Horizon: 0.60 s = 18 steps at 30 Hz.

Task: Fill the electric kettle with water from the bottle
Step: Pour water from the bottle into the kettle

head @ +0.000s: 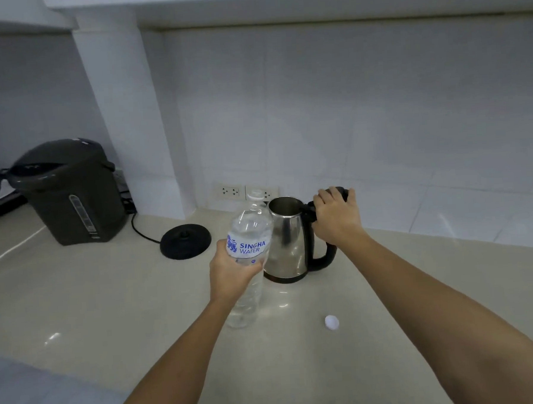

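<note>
A steel electric kettle with a black handle stands on the beige counter, off its base, its lid swung open. My right hand rests on the raised black lid and the top of the handle. My left hand grips a clear water bottle around its middle, below the blue-lettered label. The bottle is uncapped and almost upright, just left of the kettle's mouth, with its neck at rim height. Its white cap lies on the counter in front of the kettle.
The kettle's round black base sits to the left, its cord running back to the wall. A dark hot-water dispenser stands at far left. Wall sockets are behind the bottle. The counter's front edge runs along the lower left.
</note>
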{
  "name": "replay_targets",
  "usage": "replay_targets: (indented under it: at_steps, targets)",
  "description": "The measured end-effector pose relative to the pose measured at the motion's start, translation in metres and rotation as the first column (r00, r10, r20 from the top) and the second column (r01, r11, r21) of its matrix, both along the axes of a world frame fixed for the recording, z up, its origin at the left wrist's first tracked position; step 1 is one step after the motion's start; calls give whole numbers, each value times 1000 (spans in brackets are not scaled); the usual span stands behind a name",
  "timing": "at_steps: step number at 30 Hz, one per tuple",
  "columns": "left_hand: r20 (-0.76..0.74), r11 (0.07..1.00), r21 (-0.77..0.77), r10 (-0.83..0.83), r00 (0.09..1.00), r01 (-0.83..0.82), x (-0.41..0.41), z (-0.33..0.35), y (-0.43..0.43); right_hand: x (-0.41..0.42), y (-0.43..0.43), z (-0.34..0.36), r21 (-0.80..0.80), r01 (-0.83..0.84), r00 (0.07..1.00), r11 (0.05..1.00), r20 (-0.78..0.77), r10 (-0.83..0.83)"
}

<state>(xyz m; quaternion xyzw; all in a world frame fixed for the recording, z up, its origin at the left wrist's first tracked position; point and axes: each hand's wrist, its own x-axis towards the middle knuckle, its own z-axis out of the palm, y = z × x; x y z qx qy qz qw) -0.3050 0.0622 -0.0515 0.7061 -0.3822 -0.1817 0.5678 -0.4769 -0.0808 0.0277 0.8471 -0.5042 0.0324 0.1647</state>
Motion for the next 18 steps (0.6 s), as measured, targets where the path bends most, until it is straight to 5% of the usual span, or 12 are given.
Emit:
replay_targets:
  at_steps: [8,18]
  targets:
    - [255,994,94,-71,964,48,69,32,-45,14,-4,-2,34,108,992,994,57,-110]
    - [625,971,213,-223,748,112,133,69,-99,27,5,10,165,244,966,956,41,-254]
